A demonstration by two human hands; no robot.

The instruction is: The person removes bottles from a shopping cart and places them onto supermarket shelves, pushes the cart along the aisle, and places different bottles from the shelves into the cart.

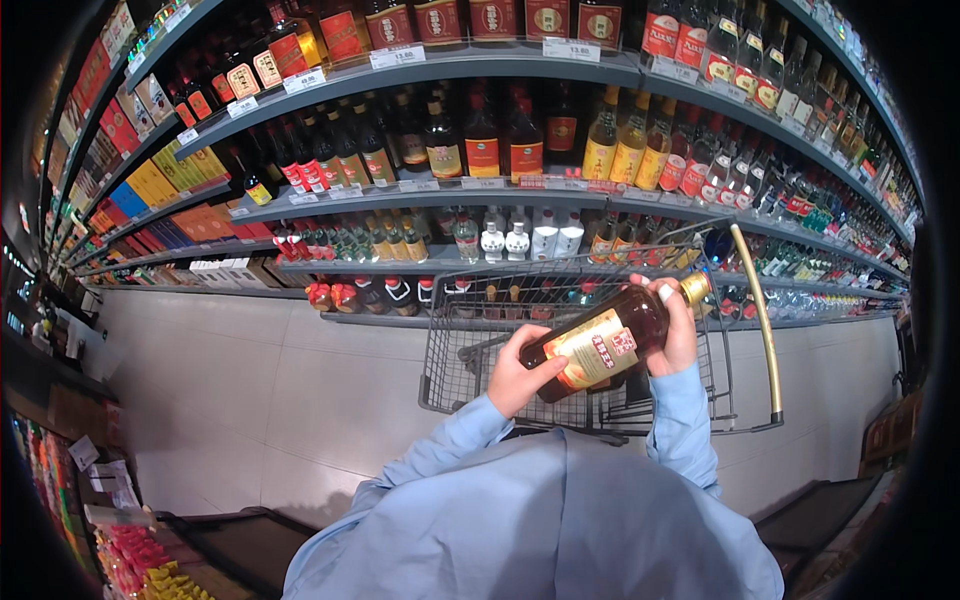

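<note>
Left hand (522, 372) curled round the base end of a dark bottle (648, 312), I have my thumb laid over the edge of its pale, gold-toned label (592, 352); some of my fingers are hidden behind the glass. My right hand (675, 335) is wrapped around the shoulder, just below the gold cap (694, 288), fingers bent close against the glass. I hold the bottle in front of me, tilted, cap toward the upper right and label facing up to me. It shows over a wire shopping cart (447, 375), whose gold-coloured handle bar (757, 325) stands to the right of my right hand. Light blue sleeves (683, 412) cover my forearms. Beyond the cart, curved by the lens, run grey shelves (500, 70) packed with bottles: yellow-labelled bottles (632, 140) in the middle, white bottles (504, 240) lower down, red boxes (494, 20) at the top. Pale floor tiles (300, 385) spread out to my left, and bright packets (140, 562) fill the lower left corner.
</note>
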